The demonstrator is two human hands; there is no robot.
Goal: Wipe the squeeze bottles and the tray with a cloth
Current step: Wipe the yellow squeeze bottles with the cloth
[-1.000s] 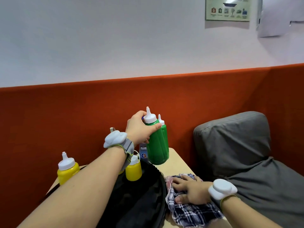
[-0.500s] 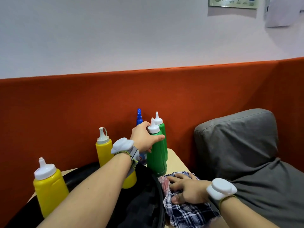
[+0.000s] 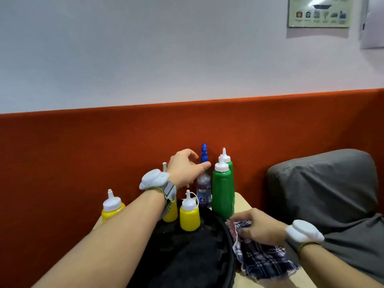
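**Left hand open among the bottles, cloth bunched in the right**

The left hand (image 3: 186,170) is up at the back of the worktop (image 3: 242,201). Its grip is released, fingers loosely spread, thumb pointing to three o'clock, holding nothing. Right off that thumb tip stands the blue spray bottle (image 3: 202,187). The two overlap in this view, and whether they touch I can't say.

At four o'clock from the hand, the front green bottle (image 3: 222,194) stands upright beside the rim of the black tray (image 3: 187,260), white nozzle up. The rear green bottle (image 3: 228,164) is tucked close behind it.

Low in the frame at five o'clock, the right hand (image 3: 259,228) is clenched on the checked cloth (image 3: 266,260). Its fingers are curled into the bunched fabric, which lies on the worktop against the tray's right edge.

A small yellow bottle (image 3: 189,216) stands on the tray's far part, at six o'clock from the left hand. Another, the far yellow bottle (image 3: 112,209), is out at eight o'clock.

Here's what matters: every bottle stands tall, long axis vertical, so a grip has to wrap the body from the side. The left hand is far nearer the cluster. The cloth hand sits well apart, at five o'clock from the front green bottle. By my reading, a bottle comes down to the cloth, or the cloth goes up toward eleven.
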